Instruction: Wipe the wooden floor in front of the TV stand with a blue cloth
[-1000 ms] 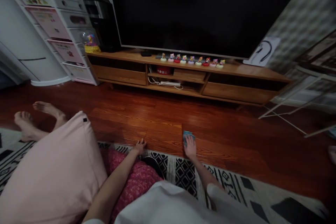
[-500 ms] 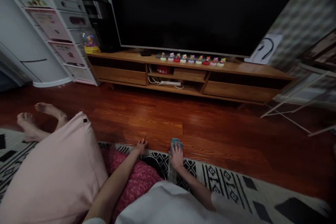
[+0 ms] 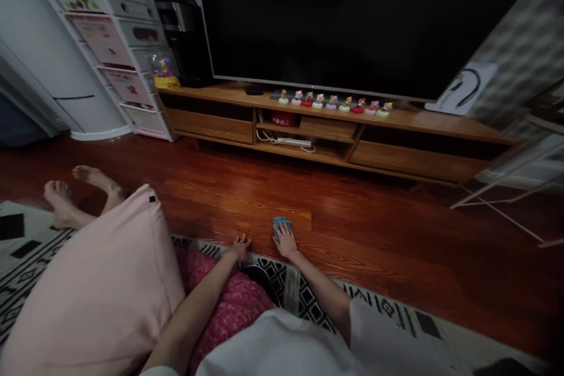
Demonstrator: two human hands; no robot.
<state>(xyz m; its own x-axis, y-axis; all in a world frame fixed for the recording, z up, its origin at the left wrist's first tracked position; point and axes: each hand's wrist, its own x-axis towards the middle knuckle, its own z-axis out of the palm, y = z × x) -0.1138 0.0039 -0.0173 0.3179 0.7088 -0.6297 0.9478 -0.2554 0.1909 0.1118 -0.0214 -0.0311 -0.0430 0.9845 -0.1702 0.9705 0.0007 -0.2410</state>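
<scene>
My right hand lies on a small blue layered thing on the wooden floor. It looks like a stack of cards or a folded cloth; I cannot tell which. The fingers are spread over its top and hide part of it. To the left, my left hand rests palm down where the floor meets the patterned rug, fingers apart, holding nothing. A dark rounded edge shows beside my pink patterned clothing.
A large pink cushion fills the lower left, with bare feet beyond it. Across the floor stands a wooden TV cabinet bearing several small figurines and a television. A thin metal-legged stand is at right.
My right hand has moved left and forward across the floor, with the blue layered thing under it, away from the rug's edge. My left hand stays nearly in place. The view has shifted slightly.
</scene>
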